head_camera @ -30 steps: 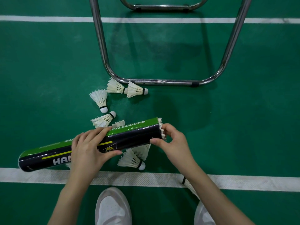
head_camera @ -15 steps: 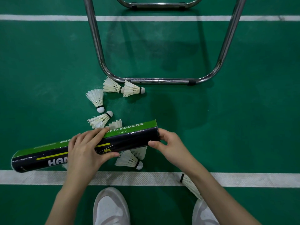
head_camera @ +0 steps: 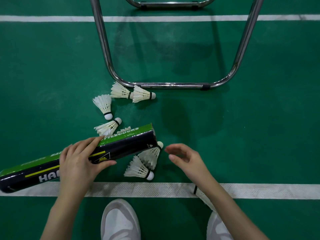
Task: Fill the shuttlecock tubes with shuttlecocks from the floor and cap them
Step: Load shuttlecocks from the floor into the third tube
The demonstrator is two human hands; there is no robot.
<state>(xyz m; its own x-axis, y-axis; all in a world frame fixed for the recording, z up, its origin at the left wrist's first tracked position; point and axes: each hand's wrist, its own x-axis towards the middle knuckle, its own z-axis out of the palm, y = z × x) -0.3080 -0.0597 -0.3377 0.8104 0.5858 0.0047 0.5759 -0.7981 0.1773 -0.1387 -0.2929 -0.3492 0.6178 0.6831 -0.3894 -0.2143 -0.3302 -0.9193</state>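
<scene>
My left hand (head_camera: 78,161) grips a long black-and-green shuttlecock tube (head_camera: 124,144) around its middle, holding it nearly flat above the green floor, its open end pointing right. My right hand (head_camera: 186,157) hovers just right of that end, fingers spread, holding nothing. White feather shuttlecocks lie scattered on the floor: two below the tube's end (head_camera: 140,168) (head_camera: 152,154), one beside the tube's upper edge (head_camera: 108,127), one farther up (head_camera: 103,105), and a pair near the chair leg (head_camera: 121,91) (head_camera: 142,95). Another shuttlecock (head_camera: 201,195) peeks out under my right forearm.
A chrome tubular chair frame (head_camera: 166,84) stands on the floor just beyond the shuttlecocks. White court lines (head_camera: 155,188) cross the green floor near me and farther off. My two white shoes (head_camera: 119,220) are at the bottom edge.
My right hand pushed a shuttlecock fully into the tube's open end, then let go and drew back to the right with fingers apart. The tube tilted slightly, left end lower.
</scene>
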